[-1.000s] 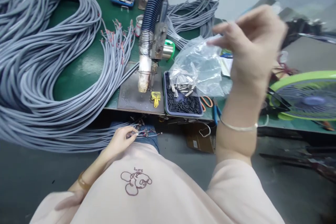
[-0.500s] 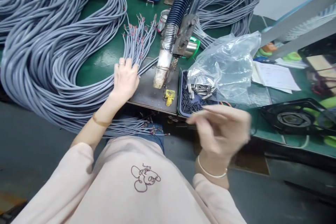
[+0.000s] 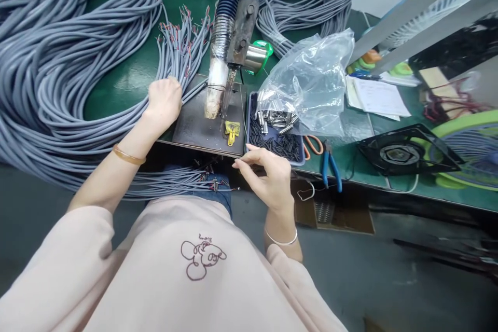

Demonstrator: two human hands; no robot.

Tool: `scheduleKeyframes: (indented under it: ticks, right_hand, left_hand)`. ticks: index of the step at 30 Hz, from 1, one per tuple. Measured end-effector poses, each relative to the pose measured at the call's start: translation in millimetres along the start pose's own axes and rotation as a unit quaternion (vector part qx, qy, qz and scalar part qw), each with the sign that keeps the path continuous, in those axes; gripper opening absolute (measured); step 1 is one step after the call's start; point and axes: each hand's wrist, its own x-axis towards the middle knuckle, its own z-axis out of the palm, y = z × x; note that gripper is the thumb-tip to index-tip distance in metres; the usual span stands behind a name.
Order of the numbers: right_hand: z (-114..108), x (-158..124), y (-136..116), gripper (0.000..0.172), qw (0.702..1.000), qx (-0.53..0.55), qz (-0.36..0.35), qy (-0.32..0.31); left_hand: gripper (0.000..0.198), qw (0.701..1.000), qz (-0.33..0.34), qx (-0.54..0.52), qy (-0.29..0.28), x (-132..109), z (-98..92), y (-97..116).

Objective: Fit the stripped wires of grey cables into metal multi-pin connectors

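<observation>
My left hand point(image 3: 165, 97) is closed over a bundle of grey cables point(image 3: 177, 54) whose stripped ends show reddish wires. Its fingertips are hidden, so how many cables it grips does not show. Beside it, the soldering iron point(image 3: 230, 94) hangs on a bracket above a dark plate point(image 3: 190, 127). My right hand point(image 3: 268, 172) pinches thumb and forefinger at the plate's front edge. A thin solder wire point(image 3: 246, 119) runs down to those fingertips. Next to the bracket is a reel point(image 3: 257, 58) with a green rim. A yellow clip point(image 3: 232, 134) lies below the iron's tip.
Right of the plate, a tray point(image 3: 298, 162) holds black sleeves and metal connectors, partly under a plastic bag point(image 3: 311, 83). Blue pliers point(image 3: 330, 166) and orange handles point(image 3: 313, 146) lie nearby. Further right are papers point(image 3: 381, 96) and a black fan point(image 3: 404, 153). Finished-looking cable ends point(image 3: 210, 182) hang over my lap.
My right hand has moved left from the tray's front to the plate's edge. My left hand has closed from spread fingers into a fist. The view has shifted right.
</observation>
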Motion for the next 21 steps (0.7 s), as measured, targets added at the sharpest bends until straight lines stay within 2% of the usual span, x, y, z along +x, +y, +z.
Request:
scheduleKeyframes:
  ticks: [3,6,9,13,15,17,19,21]
  right_hand:
    - [-8.9,-0.2,-2.3,0.017,0.999,-0.044,-0.015,-0.008]
    - [-20.0,-2.9,4.2,0.020,0.991,-0.133,0.000,-0.004]
    - [-28.7,-6.5,23.9,0.021,0.967,-0.242,0.083,-0.002]
    - [-26.5,-2.7,61.1,0.016,0.923,-0.318,0.216,-0.014]
    - [-18.7,4.0,77.0,0.015,0.915,-0.313,0.254,-0.013]
    - [-9.7,10.8,88.5,0.015,0.914,-0.298,0.273,-0.026]
    - [-3.1,14.5,96.2,0.014,0.915,-0.288,0.279,-0.045]
    - [-1.4,13.7,101.2,0.013,0.916,-0.287,0.277,-0.050]
  left_hand:
    - [0.033,1.000,0.003,0.021,-0.015,-9.5,-7.4,-0.7]
    - [0.031,0.997,0.024,0.067,-0.018,-36.5,-16.1,-5.5]
    - [0.031,0.994,0.039,0.095,-0.028,-72.3,-19.5,-15.2]
    - [0.048,0.997,0.015,0.069,-0.023,-106.0,-9.4,-28.5]
    - [0.051,0.999,0.008,0.018,0.026,-112.0,0.1,-33.0]
    - [0.048,0.993,0.005,-0.050,0.104,-112.8,10.0,-36.2]
    - [0.041,0.974,-0.014,-0.127,0.186,-110.9,18.4,-38.8]
    - [0.031,0.946,-0.040,-0.213,0.242,-107.0,24.0,-40.5]
